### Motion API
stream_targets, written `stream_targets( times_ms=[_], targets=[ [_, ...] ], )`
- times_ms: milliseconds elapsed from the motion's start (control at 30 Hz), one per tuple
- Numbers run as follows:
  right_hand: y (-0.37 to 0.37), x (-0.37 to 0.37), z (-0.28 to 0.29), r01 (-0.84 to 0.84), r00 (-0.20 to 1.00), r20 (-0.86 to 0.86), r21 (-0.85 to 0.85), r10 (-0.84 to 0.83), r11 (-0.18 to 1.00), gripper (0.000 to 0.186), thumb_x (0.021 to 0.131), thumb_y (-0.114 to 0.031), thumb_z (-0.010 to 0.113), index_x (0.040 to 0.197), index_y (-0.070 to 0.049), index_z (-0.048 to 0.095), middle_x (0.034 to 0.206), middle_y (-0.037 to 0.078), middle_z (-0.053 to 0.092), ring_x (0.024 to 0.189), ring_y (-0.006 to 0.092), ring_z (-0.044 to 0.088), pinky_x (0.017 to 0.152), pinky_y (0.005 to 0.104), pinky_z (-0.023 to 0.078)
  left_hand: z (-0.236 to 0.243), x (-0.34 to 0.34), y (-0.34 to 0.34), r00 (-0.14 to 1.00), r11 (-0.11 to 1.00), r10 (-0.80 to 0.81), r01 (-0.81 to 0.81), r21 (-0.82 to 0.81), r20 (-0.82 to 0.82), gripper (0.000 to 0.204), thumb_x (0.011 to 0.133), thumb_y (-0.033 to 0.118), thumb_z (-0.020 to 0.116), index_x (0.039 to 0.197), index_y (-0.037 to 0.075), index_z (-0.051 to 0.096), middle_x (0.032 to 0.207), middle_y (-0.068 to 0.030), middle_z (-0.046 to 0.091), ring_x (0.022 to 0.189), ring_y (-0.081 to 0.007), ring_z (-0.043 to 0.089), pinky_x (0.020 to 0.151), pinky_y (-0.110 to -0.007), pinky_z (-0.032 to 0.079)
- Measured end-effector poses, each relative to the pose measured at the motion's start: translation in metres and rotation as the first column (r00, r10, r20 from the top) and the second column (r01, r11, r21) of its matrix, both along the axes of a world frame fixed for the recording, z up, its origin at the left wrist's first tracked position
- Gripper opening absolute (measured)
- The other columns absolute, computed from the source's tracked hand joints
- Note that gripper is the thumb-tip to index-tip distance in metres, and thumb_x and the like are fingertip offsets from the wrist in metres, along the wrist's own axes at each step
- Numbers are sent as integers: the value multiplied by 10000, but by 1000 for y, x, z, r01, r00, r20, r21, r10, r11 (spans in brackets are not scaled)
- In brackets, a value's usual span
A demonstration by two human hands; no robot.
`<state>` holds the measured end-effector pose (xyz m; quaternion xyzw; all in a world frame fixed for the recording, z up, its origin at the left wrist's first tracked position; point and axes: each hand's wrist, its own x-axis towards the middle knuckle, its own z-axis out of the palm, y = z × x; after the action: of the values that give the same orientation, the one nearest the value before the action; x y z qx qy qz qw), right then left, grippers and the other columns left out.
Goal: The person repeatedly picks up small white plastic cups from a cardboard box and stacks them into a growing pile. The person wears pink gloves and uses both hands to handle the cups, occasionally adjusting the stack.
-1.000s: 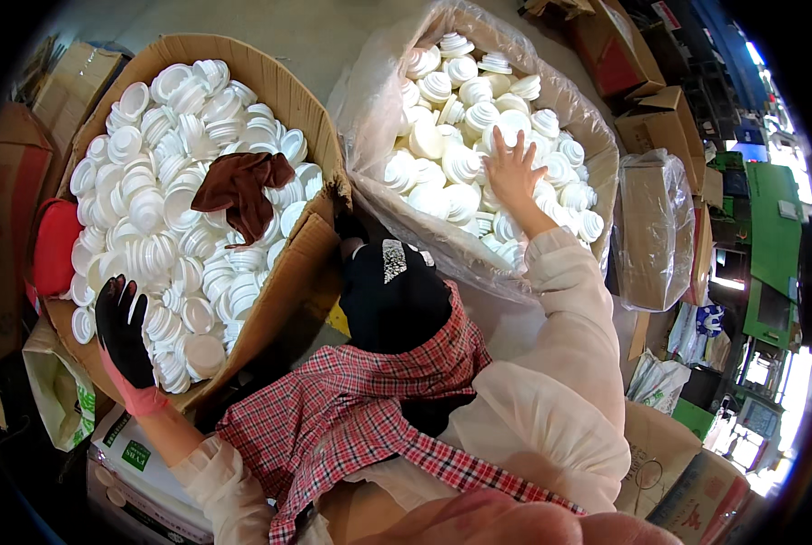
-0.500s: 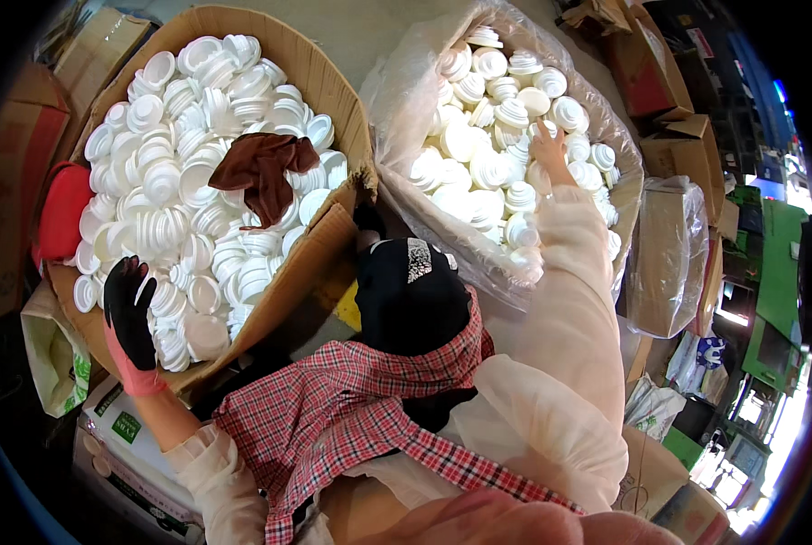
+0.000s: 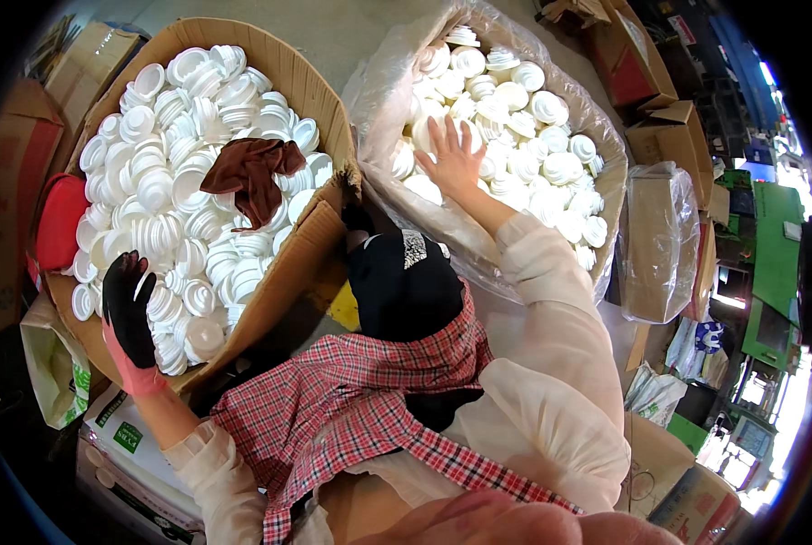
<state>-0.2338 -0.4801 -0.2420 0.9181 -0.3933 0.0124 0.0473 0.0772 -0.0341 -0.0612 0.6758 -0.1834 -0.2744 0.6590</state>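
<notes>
White ridged pieces [image 3: 562,169] under right hand [image 3: 456,165]; gloved left hand [image 3: 129,318] near carton [image 3: 308,243].

The right hand [image 3: 454,165] — palm hidden — covers white discs [image 3: 562,167]

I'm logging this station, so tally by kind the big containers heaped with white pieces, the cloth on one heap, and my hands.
Large open containers (brown cardboard box, clear-plastic-lined bin): 2
Crumpled dark-brown fabric cloth: 1
Hands (black-and-pink gloved left hand, bare right hand): 2
Total: 5
</notes>
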Motion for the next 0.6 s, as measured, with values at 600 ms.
stream_targets(
  times_ms=[600],
  targets=[
    [-16,25,16,163,975,99,298,-200,940,845,819,-710,488,1513,-363,152,1596,107,21,1453,392,1,1020,752,134,23,-3,29,993,992,84,-75,-98,84,376,1000,213,418,1299,-4,490,1249,-114,561,1163,-234,563,971,-370,458]
  ],
)
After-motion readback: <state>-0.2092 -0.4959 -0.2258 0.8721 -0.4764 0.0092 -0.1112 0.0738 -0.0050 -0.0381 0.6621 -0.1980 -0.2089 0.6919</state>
